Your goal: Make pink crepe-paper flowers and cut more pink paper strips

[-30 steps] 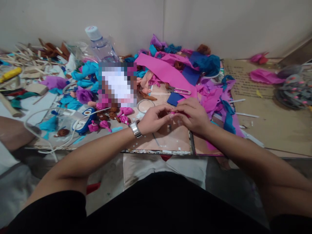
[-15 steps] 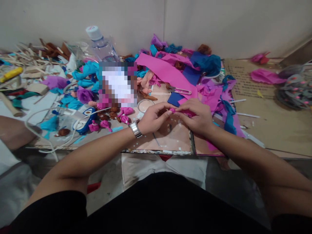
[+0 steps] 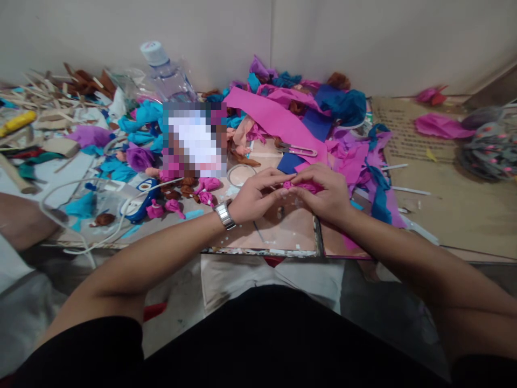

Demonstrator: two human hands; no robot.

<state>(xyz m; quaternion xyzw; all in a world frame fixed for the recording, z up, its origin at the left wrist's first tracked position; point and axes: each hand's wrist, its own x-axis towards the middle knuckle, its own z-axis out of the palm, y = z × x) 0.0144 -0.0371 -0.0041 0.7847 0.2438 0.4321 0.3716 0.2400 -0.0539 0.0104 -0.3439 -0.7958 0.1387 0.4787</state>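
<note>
My left hand (image 3: 256,195) and my right hand (image 3: 325,193) meet over a low board (image 3: 278,231), fingertips pinched together on a small crumpled pink paper piece (image 3: 304,186). A metal watch (image 3: 224,214) sits on my left wrist. The right hand's fingers curl over most of the pink piece, so its shape is largely hidden. Small twisted pink paper buds (image 3: 204,189) lie just left of my left hand. A wire ring (image 3: 241,173) rests beyond my left hand's knuckles.
Heaps of pink, blue and purple crepe paper (image 3: 307,121) fill the back. A plastic bottle (image 3: 167,75), wooden sticks (image 3: 36,97), a white cable (image 3: 81,215) and a glue gun (image 3: 139,199) lie left. Brown cardboard (image 3: 448,194) spreads right. Someone's arm (image 3: 20,215) rests at far left.
Both hands stay in place; the fingers shift slightly, working the pink paper piece between them. The right hand has slid a little right.
</note>
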